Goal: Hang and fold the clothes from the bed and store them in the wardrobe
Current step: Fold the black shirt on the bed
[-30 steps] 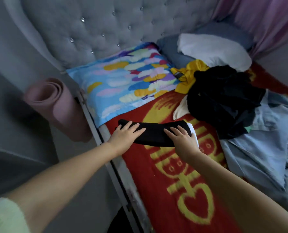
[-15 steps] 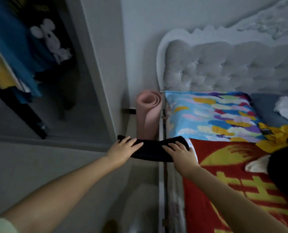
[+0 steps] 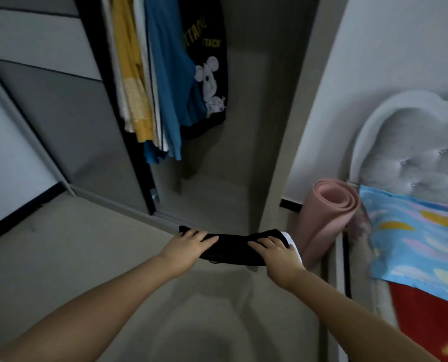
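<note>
A folded black garment (image 3: 233, 248) with a white edge at its right end hangs in the air over the floor between my hands. My left hand (image 3: 188, 245) grips its left end, fingers on top. My right hand (image 3: 275, 253) grips its right end the same way. Ahead stands the open wardrobe (image 3: 241, 152), with hanging clothes (image 3: 165, 82) in yellow, white, blue and black on its left side. The wardrobe's floor below them looks bare. The bed (image 3: 424, 320) with its red cover lies at the far right.
A grey sliding wardrobe door (image 3: 60, 121) stands at the left. A rolled pink mat (image 3: 327, 215) leans between the wall and the bed. A colourful pillow (image 3: 413, 241) lies below the grey tufted headboard (image 3: 421, 152). Grey floor (image 3: 87, 257) lies below my arms.
I have lifted the folded black garment off the bed and turned left with it; the view has swung from the bed to the open wardrobe. Both hands keep their hold.
</note>
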`<action>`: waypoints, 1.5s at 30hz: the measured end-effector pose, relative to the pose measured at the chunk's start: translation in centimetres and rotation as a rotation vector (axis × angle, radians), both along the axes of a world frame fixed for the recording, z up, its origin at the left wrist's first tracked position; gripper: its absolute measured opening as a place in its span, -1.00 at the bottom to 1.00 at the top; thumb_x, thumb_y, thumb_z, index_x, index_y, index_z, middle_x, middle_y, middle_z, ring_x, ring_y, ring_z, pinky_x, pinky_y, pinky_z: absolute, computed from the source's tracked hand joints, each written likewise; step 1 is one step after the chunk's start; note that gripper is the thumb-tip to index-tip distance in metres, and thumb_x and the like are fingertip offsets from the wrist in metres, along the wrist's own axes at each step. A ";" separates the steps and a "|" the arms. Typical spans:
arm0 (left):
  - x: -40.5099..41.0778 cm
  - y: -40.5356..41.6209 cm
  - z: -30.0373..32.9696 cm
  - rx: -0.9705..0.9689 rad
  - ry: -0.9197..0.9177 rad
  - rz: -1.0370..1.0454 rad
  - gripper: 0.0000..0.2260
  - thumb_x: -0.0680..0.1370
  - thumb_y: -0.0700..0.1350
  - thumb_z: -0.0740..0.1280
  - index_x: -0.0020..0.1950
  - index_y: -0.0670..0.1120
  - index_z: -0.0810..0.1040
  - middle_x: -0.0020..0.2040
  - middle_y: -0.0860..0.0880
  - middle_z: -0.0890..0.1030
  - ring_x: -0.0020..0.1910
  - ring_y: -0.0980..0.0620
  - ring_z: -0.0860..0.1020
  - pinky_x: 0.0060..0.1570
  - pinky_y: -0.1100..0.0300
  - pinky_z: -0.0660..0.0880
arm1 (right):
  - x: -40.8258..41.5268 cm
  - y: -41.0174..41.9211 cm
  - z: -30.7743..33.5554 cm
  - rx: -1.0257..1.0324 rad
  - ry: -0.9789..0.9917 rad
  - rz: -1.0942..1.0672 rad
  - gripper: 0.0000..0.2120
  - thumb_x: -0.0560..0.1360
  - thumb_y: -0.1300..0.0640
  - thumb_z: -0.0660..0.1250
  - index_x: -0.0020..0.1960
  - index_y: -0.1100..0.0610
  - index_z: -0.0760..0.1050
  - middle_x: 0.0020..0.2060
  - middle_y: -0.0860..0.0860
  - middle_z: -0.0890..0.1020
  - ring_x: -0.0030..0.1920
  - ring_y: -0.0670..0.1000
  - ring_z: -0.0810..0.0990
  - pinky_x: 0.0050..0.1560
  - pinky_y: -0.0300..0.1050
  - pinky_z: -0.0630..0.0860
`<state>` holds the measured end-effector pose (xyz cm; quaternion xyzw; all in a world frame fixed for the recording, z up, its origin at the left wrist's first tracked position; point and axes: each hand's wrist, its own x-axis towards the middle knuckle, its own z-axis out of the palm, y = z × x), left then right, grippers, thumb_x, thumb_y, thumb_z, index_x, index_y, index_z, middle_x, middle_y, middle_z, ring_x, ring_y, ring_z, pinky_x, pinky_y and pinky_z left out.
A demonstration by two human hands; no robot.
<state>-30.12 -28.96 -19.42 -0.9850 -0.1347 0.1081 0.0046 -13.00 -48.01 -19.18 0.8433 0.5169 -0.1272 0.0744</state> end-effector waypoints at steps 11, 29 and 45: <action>-4.1 15.7 -0.9 -0.045 0.094 0.101 -0.30 0.51 -0.37 0.16 0.57 0.04 0.01 0.50 -0.06 0.18 0.45 -0.11 0.19 0.30 0.05 0.31 | -2.7 17.4 -1.8 -0.049 0.036 0.076 -0.33 0.54 0.26 0.17 0.54 -0.12 0.03 0.49 -0.04 0.19 0.50 0.05 0.11 0.34 0.16 0.28; 19.3 37.7 -16.3 -0.116 0.258 -0.122 -0.30 0.50 -0.38 0.12 0.57 0.06 0.03 0.47 -0.08 0.21 0.38 -0.17 0.28 0.16 -0.04 0.43 | 15.7 35.5 -17.1 -0.165 0.207 -0.182 -0.28 0.49 0.28 0.19 0.54 -0.13 0.02 0.48 -0.05 0.21 0.47 0.04 0.17 0.37 0.09 0.27; 35.4 57.4 -51.7 0.252 0.325 -0.352 -0.45 0.62 -0.24 0.00 0.58 -0.01 -0.12 0.48 -0.13 0.21 0.38 -0.19 0.29 0.27 0.00 0.33 | 28.8 54.8 -51.3 -0.104 0.164 -0.288 -0.37 0.58 0.17 0.17 0.56 -0.07 0.00 0.49 0.04 0.19 0.46 0.14 0.16 0.33 0.24 0.27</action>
